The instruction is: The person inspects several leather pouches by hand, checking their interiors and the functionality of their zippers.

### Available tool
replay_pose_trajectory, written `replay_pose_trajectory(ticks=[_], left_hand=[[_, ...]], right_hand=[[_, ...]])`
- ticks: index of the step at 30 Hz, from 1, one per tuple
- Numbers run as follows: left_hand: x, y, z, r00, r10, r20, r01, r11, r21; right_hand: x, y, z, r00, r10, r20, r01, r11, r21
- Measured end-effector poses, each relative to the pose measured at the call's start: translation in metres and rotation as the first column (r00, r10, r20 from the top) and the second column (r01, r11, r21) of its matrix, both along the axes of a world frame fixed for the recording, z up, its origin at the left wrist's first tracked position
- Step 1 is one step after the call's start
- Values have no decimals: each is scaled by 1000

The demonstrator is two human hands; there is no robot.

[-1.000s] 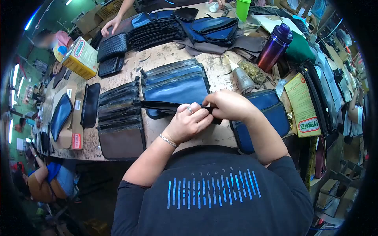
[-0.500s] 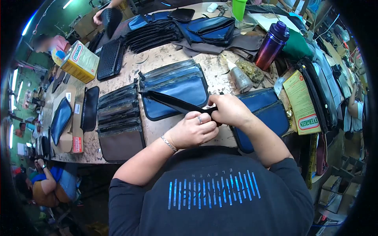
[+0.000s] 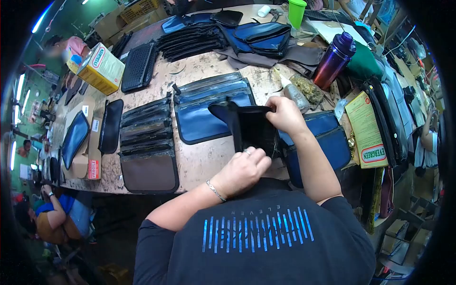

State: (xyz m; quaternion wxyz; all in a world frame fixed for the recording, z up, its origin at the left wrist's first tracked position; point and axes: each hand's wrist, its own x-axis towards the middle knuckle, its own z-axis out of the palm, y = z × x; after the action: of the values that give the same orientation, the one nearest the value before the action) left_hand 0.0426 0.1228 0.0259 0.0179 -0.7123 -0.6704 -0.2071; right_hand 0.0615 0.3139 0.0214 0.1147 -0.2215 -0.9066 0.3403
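Workshop, stained worktable (image 3: 199,164), contact-cement tin (image 3: 365,124), stacked black pieces (image 3: 192,43)

EVERGREEN: left tin (image 3: 100,70) | EVERGREEN: right tin (image 3: 365,126) | FRAGILE: red sticker (image 3: 93,169) | ELEVEN (upside down): black shirt (image 3: 256,261)

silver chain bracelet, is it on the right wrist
No, the silver chain bracelet circles the wrist of the left hand.

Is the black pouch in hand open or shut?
The pouch is open: its sides stand apart, showing a dark inside, and the right hand grips its upper edge.
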Motion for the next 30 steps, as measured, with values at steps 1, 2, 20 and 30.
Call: replay_pose_trajectory(ticks=[1, 2, 20, 30], left_hand=[[-1, 1, -1, 984, 114, 136, -110, 993, -39], [-3, -1, 1, 974, 127, 188, -114, 990, -77], [-27, -13, -2, 986, 163, -36, -156, 818, -554], [-16, -15, 16, 968, 119, 222, -77, 979, -189]], right_hand=[[2, -3, 1, 999, 39, -2, -39, 998, 58], [3, -6, 2, 994, 104, 43, -107, 991, 75], [-29, 18, -6, 982, 90, 164, -100, 994, 54], [-21, -27, 18, 978, 156, 138, -158, 987, 2]])
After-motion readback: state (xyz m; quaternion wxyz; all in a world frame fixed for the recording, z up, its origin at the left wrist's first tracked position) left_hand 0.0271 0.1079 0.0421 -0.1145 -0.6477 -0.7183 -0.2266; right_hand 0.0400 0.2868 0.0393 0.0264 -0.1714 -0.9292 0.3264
